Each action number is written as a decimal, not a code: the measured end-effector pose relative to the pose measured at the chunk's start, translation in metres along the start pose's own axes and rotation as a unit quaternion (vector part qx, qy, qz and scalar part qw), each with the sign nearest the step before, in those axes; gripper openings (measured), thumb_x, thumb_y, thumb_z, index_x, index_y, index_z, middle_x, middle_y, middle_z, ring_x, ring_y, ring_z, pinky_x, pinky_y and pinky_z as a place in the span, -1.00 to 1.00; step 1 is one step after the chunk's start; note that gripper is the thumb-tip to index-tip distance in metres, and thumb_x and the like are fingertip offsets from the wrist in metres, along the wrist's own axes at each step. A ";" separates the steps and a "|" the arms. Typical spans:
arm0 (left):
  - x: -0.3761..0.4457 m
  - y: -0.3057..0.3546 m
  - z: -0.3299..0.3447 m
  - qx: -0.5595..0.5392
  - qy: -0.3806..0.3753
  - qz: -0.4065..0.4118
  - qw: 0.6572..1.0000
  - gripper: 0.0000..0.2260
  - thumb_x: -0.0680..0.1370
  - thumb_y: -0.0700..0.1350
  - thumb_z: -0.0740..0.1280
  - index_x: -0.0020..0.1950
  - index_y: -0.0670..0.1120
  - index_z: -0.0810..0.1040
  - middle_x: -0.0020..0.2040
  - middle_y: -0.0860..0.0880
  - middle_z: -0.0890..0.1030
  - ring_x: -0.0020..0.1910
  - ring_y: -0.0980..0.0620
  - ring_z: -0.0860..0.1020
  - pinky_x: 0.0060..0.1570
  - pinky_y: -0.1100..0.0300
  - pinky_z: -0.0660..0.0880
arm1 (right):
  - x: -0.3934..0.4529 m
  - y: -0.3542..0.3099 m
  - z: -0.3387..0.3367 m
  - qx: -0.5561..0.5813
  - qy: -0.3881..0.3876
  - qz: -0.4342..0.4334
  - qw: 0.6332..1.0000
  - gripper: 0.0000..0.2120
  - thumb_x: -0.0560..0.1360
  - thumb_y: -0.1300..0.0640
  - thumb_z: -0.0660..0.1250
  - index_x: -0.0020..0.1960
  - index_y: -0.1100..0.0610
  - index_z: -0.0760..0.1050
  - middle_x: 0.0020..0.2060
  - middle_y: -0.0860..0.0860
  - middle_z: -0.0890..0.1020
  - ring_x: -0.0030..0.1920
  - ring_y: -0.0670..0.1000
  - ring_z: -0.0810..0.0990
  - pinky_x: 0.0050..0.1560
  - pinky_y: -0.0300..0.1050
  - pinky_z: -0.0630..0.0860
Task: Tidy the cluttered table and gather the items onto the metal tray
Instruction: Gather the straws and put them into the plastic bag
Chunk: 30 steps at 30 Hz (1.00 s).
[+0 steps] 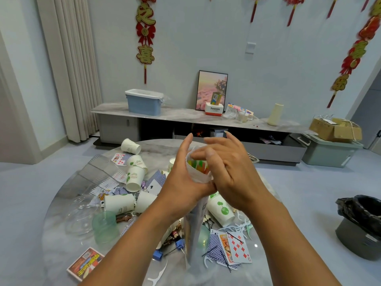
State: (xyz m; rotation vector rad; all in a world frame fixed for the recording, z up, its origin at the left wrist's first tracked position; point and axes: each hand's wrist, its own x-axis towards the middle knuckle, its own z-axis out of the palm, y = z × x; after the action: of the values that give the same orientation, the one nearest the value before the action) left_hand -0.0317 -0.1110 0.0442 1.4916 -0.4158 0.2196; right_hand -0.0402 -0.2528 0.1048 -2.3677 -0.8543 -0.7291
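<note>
Above cluttered table (pixel 61 240): left hand (pixel 181 180) grips clear bag (pixel 198 172) neck; right hand (pixel 228 166) beside grip, fingers spread over mouth.

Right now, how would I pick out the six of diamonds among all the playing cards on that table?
Start at the round marble table and go to its near edge, right of the person's right forearm. A small fan of cards lies there; the six of diamonds is the face-up card on its right side, showing red pips, with a black hairpin across its top.
</note>
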 end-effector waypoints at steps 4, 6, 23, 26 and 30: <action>-0.001 0.001 -0.001 -0.012 -0.020 -0.008 1.000 0.05 0.26 -0.10 0.62 0.50 0.48 0.07 0.23 0.04 0.67 0.14 0.03 0.68 -0.02 0.16 0.62 | -0.001 -0.002 0.003 -0.006 -0.061 -0.005 0.998 -0.45 0.66 -0.01 -0.09 0.02 -0.07 0.71 0.05 -0.19 0.70 0.39 -0.19 0.41 0.58 0.05 -0.03; -0.001 0.003 -0.001 -0.003 -0.012 -0.003 1.000 0.04 0.24 -0.06 0.62 0.49 0.50 0.09 0.25 0.07 0.65 0.15 0.03 0.67 0.02 0.11 0.63 | -0.002 -0.003 0.001 0.018 -0.006 -0.012 1.000 -0.48 0.65 0.00 -0.05 0.01 -0.06 0.71 0.02 -0.20 0.71 0.34 -0.17 0.46 0.57 0.02 0.02; -0.004 0.008 -0.002 0.003 0.005 -0.006 1.000 0.02 0.27 -0.03 0.69 0.46 0.52 0.13 0.25 0.27 0.58 0.20 0.13 0.64 0.10 0.11 0.63 | 0.000 0.011 -0.005 -0.056 0.099 -0.025 0.993 -0.45 0.65 0.02 -0.06 -0.11 0.09 0.70 -0.17 -0.04 0.72 0.16 -0.07 0.57 0.43 0.11 0.30; -0.003 0.008 -0.002 0.000 0.010 -0.006 1.000 0.03 0.26 -0.02 0.69 0.48 0.49 0.13 0.28 0.21 0.59 0.21 0.13 0.63 0.14 0.08 0.61 | 0.001 0.009 -0.002 -0.047 0.047 -0.018 0.998 -0.42 0.66 -0.02 -0.09 -0.07 0.02 0.71 -0.15 -0.12 0.71 0.21 -0.15 0.54 0.52 0.08 0.17; -0.003 0.007 -0.003 -0.009 -0.001 -0.012 1.000 0.02 0.31 -0.10 0.68 0.48 0.49 0.13 0.21 0.35 0.57 0.20 0.12 0.64 0.04 0.17 0.63 | -0.001 0.007 -0.007 0.026 0.124 -0.022 0.992 -0.49 0.68 0.03 -0.05 -0.03 0.07 0.68 -0.22 -0.14 0.68 0.11 -0.11 0.60 0.47 0.11 0.27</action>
State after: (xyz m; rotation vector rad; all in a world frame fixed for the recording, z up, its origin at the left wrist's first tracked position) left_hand -0.0373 -0.1074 0.0495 1.4787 -0.4008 0.1940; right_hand -0.0382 -0.2622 0.1078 -2.1613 -0.8089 -0.9824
